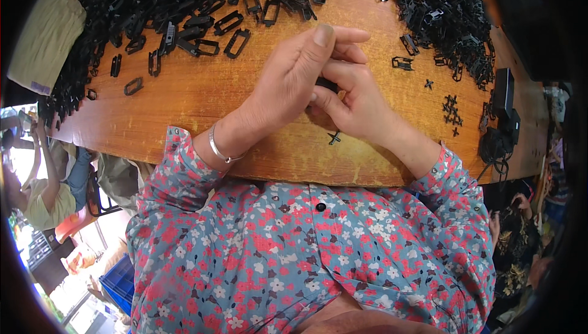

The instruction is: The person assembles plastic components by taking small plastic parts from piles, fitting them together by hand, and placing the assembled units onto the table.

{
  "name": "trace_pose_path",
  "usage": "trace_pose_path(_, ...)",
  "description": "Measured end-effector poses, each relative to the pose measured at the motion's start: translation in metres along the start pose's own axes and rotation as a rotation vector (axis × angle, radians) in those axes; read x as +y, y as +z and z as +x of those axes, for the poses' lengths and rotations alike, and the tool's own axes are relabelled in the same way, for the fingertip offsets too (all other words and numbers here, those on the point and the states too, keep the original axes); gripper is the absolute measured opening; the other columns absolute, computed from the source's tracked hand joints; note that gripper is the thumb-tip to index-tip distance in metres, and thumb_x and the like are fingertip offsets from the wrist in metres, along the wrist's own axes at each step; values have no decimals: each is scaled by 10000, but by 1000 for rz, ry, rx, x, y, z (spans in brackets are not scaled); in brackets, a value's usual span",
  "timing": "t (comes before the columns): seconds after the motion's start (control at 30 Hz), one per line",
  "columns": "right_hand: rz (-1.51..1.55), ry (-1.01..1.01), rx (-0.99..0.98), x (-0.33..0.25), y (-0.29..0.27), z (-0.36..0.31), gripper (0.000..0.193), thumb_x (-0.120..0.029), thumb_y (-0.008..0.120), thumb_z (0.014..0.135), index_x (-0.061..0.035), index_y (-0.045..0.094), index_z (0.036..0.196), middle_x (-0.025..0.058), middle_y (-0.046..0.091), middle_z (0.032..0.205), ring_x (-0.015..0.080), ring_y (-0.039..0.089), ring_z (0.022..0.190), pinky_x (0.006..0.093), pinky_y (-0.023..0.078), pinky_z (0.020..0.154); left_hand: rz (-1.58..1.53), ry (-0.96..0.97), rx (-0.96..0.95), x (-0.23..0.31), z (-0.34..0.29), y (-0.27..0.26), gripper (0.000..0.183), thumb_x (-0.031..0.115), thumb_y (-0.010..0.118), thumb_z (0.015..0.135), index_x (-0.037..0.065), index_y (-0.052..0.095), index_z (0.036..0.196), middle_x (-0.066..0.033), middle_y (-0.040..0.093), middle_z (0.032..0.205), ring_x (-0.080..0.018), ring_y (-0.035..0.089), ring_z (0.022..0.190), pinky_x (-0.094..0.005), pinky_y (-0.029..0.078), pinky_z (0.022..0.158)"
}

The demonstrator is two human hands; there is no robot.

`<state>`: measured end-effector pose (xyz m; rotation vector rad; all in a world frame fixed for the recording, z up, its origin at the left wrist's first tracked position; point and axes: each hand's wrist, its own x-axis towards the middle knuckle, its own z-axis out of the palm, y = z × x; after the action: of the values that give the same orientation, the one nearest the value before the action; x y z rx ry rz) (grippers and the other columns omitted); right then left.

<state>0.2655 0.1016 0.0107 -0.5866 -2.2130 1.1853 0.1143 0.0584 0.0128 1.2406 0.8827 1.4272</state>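
My two hands meet over the front middle of the wooden table. A dark plastic part (pixel 327 83) shows in the gap between them, mostly covered by fingers. My right hand (pixel 361 98) pinches it, thumb bent against it. My left hand (pixel 293 74) closes around the part from the other side, palm edge toward me and fingers reaching past my right knuckles. Just below the hands lies a small black cross-shaped piece (pixel 334 137) on the tabletop. More such small crosses (pixel 452 110) are scattered at the right.
A heap of black rectangular plastic frames (pixel 147 3) spreads across the far left. Another pile of black parts (pixel 444 15) stands at the far right. Near the right edge are a black box (pixel 504 92) and a coiled cable (pixel 495 147). Other people (pixel 52 193) sit at left.
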Motion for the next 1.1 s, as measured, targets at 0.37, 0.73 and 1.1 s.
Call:
trace_pose_path(0.37,404,359,-152,-10,5,15,268,-227,680,981,41,664,989,98,694,833,146,684,598,298,552,562,-123,-185,246,7,10,-19,491,346,358,1127,-61,624,1195,-114,670,967,-167,678,910,-279,564,824)
trace_pose_path(0.73,392,501,-130,-6,-14,6,262,-241,609,1039,12,649,1094,55,700,835,120,671,643,247,542,595,167,-84,340,-8,14,-24,374,318,518,1090,15,733,1039,48,544,688,-17,442,605,-184,352,549)
trace_pose_path(1.1,-216,174,-247,10,-24,2,276,-262,685,956,13,689,982,157,723,817,253,719,696,393,553,628,445,-41,449,13,4,-56,193,164,603,1048,22,732,1066,44,585,746,-19,457,641,-177,353,567)
